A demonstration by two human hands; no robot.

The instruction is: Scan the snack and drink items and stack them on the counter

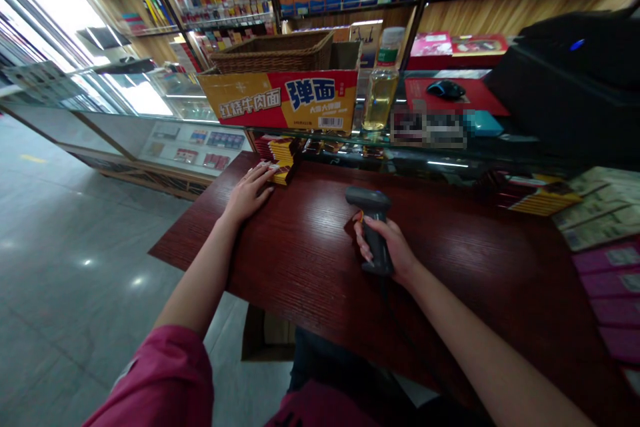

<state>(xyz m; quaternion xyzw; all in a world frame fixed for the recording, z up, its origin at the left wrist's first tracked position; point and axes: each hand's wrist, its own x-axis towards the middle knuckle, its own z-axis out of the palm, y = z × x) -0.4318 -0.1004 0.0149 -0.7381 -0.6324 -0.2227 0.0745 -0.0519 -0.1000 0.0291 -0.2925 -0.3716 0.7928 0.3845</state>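
Note:
My right hand (385, 243) is wrapped round the handle of a dark grey barcode scanner (369, 199), held over the middle of the wooden tabletop. The scanner's head points to the left, and a cable runs down from its grip. At the left, my left hand (250, 190) lies with fingers stretched out, fingertips touching a stack of yellow and dark red flat packs (283, 170). Whether those fingertips grip any pack cannot be made out.
Behind the tabletop (310, 247) stand a red and yellow carton (280, 103), a wicker basket (280, 52) and a bottle of yellowish liquid (381, 87). Another pack stack (540, 195) and pink boxes (613, 293) are on the right. An open cardboard box (267, 333) sits below.

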